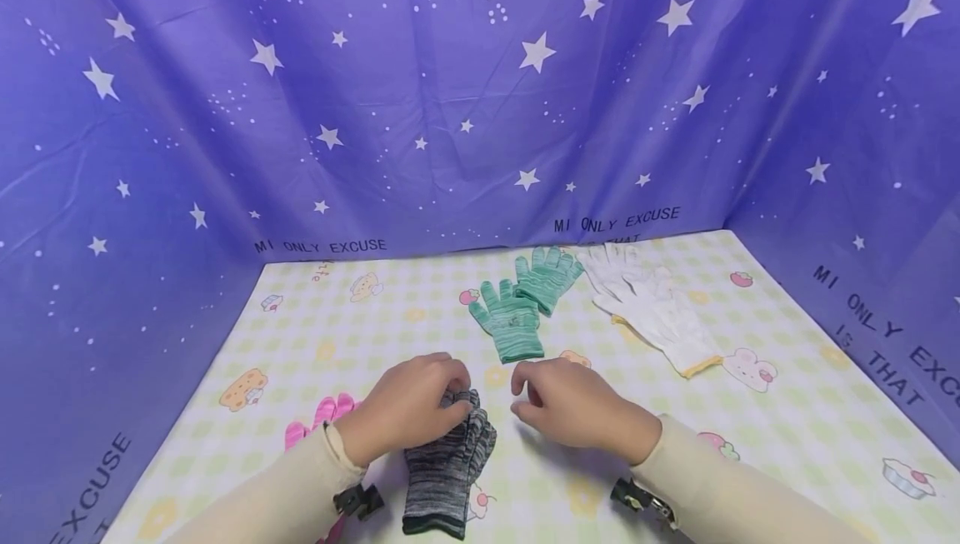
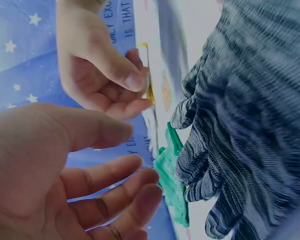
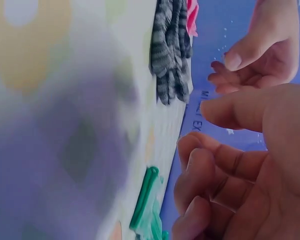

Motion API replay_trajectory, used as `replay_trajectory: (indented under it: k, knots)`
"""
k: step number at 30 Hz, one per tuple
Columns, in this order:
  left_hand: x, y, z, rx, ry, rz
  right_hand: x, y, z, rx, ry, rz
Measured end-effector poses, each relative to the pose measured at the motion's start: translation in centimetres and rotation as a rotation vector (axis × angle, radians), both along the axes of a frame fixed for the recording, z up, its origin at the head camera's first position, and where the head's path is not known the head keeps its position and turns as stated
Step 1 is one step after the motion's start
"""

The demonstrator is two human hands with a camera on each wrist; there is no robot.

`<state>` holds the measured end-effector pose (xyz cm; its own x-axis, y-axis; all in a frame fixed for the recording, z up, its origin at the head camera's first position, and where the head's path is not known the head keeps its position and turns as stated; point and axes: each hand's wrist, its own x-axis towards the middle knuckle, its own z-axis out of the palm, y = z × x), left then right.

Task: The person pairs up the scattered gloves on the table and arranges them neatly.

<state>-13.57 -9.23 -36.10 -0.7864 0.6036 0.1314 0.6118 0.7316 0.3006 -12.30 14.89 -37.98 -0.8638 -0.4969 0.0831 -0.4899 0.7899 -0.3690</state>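
A pair of black-and-grey knitted gloves (image 1: 437, 486) lies on the table, one partly over the other, fingers pointing away from me. My left hand (image 1: 408, 406) hovers over their finger ends, its fingers loosely bent and holding nothing; in the left wrist view the gloves (image 2: 240, 110) appear apart from that hand. To the right of the gloves, my right hand (image 1: 573, 406) hangs above the cloth. Its fingers (image 3: 200, 170) are relaxed with nothing between them. Pink gloves (image 1: 318, 421) lie left of the grey pair, mostly hidden behind my left forearm.
Two green gloves (image 1: 512, 331) overlap beyond my hands near the table's middle. White gloves with yellow cuffs (image 1: 656, 323) lie further right, touching the rear green one. A checked tablecloth (image 1: 300, 344) covers the table, and a purple star-patterned curtain (image 1: 450, 111) encloses its back and sides.
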Motion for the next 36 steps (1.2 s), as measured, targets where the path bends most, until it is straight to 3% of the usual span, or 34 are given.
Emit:
replay_trajectory:
  k: [6, 18, 26, 36]
  knots:
    - [-2.3, 1.3, -0.2, 0.050, -0.040, 0.005, -0.9, 0.9, 0.6, -0.004, -0.033, -0.053]
    - [-5.5, 3.4, -1.6, -0.026, -0.053, 0.078, -2.6, 2.3, 0.1, -0.025, -0.069, -0.143]
    - [-7.0, 4.1, -2.2, -0.050, -0.065, 0.084, -4.1, 3.2, -0.3, -0.035, -0.106, -0.201]
    - [-8.7, 5.2, -2.7, -0.135, -0.096, 0.168, -5.7, 4.3, -0.6, -0.050, -0.218, -0.258]
